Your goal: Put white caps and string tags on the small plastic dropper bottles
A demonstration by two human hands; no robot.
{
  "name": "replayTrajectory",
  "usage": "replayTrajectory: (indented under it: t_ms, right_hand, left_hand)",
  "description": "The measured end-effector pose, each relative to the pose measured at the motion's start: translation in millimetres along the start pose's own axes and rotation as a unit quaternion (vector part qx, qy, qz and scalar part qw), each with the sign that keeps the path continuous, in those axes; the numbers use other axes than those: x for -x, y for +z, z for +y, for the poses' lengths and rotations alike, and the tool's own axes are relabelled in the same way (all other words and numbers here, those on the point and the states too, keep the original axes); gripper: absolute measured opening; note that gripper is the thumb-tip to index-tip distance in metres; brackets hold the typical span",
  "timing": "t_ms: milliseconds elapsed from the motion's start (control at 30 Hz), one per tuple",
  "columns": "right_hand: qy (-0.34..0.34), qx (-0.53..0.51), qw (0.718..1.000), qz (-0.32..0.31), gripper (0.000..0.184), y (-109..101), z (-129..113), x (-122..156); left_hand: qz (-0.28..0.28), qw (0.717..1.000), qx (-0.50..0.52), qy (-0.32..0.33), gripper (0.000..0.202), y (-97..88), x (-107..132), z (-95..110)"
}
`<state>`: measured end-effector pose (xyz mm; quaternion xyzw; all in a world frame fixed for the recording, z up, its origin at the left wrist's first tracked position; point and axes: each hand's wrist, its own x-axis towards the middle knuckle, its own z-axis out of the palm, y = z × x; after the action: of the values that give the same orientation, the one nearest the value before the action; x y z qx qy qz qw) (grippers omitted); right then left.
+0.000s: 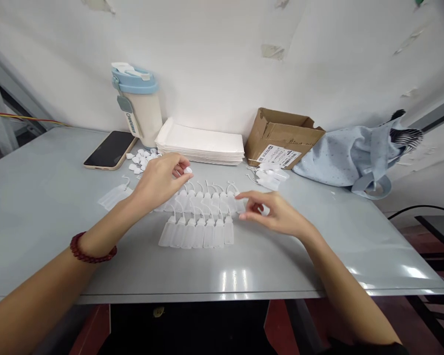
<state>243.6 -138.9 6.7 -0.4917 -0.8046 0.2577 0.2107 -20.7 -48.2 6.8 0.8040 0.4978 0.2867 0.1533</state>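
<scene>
My left hand [166, 173] is closed in a pinch, with a small white cap-like piece [187, 170] at its fingertips. It hovers over the left part of two rows of flat, translucent white tags with thin string loops. The front row [197, 234] lies neatly side by side; my left hand and wrist partly cover the back row [207, 201]. At the right end of the back row is my right hand [276, 211], its index finger reaching to the last tag. Another small white piece [265, 210] shows within its curled fingers.
Behind my left hand lies a pile of small white pieces [142, 159], near a phone [110, 149] and a tumbler [144, 111]. A white paper stack [203, 140], cardboard box [281, 135] and blue cloth bag [340, 155] line the wall. More tags [270, 175] lie before the box.
</scene>
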Motion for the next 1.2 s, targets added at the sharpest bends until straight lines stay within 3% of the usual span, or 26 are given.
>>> replayTrajectory:
  t_ms: [100, 300, 800, 1000, 1100, 1200]
  right_hand:
    - [-0.015, 0.054, 0.995, -0.087, 0.051, 9.9, -13.8, 3.8]
    - [-0.019, 0.183, 0.979, -0.089, 0.079, 23.5, -20.9, 6.6]
    - [0.004, 0.232, 0.966, -0.115, 0.072, 28.1, -22.2, 3.6]
    - [0.028, 0.149, 0.983, -0.101, 0.061, 22.3, -25.1, 6.4]
    - [0.042, 0.039, 0.998, -0.039, 0.057, 16.8, -26.4, 9.3]
    - [0.047, -0.081, 0.996, 0.011, 0.053, 14.9, -27.9, 9.8]
  left_hand:
    - [-0.002, 1.000, 0.012, 0.023, 0.015, 2.3, 3.2, 2.2]
    - [0.007, 0.999, 0.028, 0.036, 0.014, 3.4, 6.5, 3.4]
    - [-0.009, 0.998, 0.039, 0.054, 0.016, 10.4, 9.5, 2.9]
    - [-0.022, 0.997, 0.067, 0.023, 0.021, 10.5, 11.5, 7.3]
    - [-0.044, 0.988, 0.149, -0.011, 0.025, 9.9, 13.8, 13.1]
    - [-0.098, 0.960, 0.259, -0.046, 0.032, 9.3, 17.6, 20.5]
